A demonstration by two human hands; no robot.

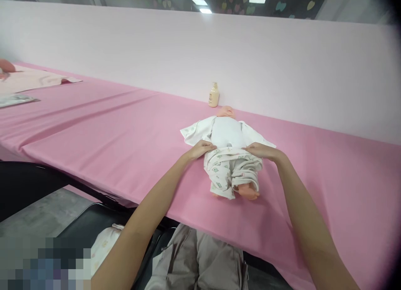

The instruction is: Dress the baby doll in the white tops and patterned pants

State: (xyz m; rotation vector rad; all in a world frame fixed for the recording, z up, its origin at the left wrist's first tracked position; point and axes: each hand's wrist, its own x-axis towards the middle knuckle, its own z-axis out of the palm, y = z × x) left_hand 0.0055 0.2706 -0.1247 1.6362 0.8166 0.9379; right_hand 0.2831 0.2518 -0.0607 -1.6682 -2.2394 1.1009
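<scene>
My left hand (203, 148) and right hand (260, 150) each have their grip clamped on the waist of the patterned trousers (219, 173), worn by a white-shirted doll (227, 131) lying face-up on the pink counter (140, 144), head near a pump bottle (214, 96).

You appear to be in a baby-care training room: your long, pink-cloth-covered surface (140, 127) carries a pinkish baby doll in white clothes (228, 131), a pale-yellow pump bottle (214, 96) and, far left, what looks like part of another doll (6, 66) on pale pink cloth (34, 79). Black chairs (90, 221) and pastel heart shapes (281, 6) above the white partition (140, 48) suggest a classroom.
</scene>
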